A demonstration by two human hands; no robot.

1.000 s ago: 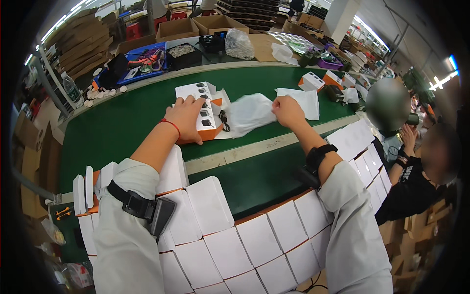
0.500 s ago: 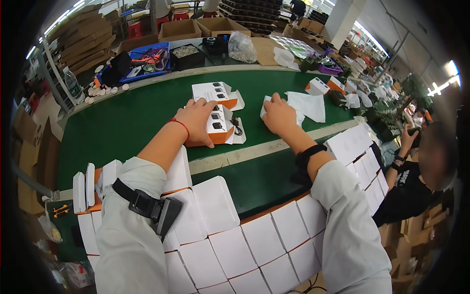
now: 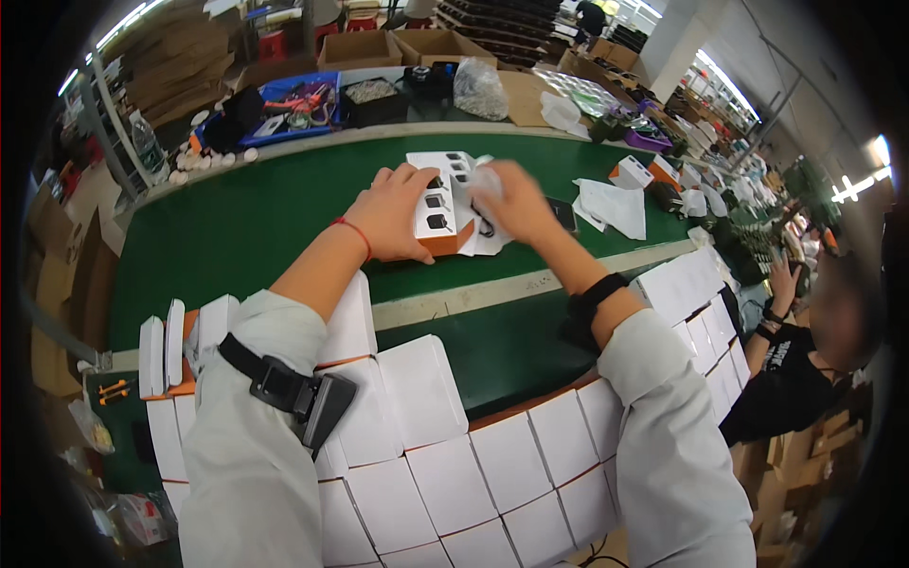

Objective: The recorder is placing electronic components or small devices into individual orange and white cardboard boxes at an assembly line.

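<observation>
White-and-orange printed box point(image 3: 445, 210), end flaps open, left hand point(image 3: 390, 216) upon it

Location: green work surface point(image 3: 275, 213), far side of the pale strip point(image 3: 473, 300), directly ahead of the person. Pictures of small dark devices on the white top; orange side below.

Left hand: fingers across the white top, thumb low on the near side, gripping the box. Red cord point(image 3: 354, 239) at the wrist.

Right hand point(image 3: 516, 205): at the open end of the same box, blurred; fingers closed on a whitish packet point(image 3: 485, 183), contents indistinct. Black cable point(image 3: 487, 225) at the flap just below.

Second printed box point(image 3: 423, 159): directly behind the first, partly hidden by it.

Flat dark item point(image 3: 562, 215): on the green, right of the right hand; kind uncertain. White bags point(image 3: 615, 208): lying flat, just beyond it.

Foreground: plain white boxes point(image 3: 466, 480), closely set in rows between the forearms.

Far edge, left to right: clear bottle point(image 3: 146, 144); round white pieces point(image 3: 216, 161); blue tray point(image 3: 333, 87) with tools; black tray point(image 3: 367, 115) of small parts; clear plastic bag point(image 3: 480, 91), crumpled; purple basket point(image 3: 648, 142).

Right margin: co-worker in a black top point(image 3: 778, 379), one hand raised.
</observation>
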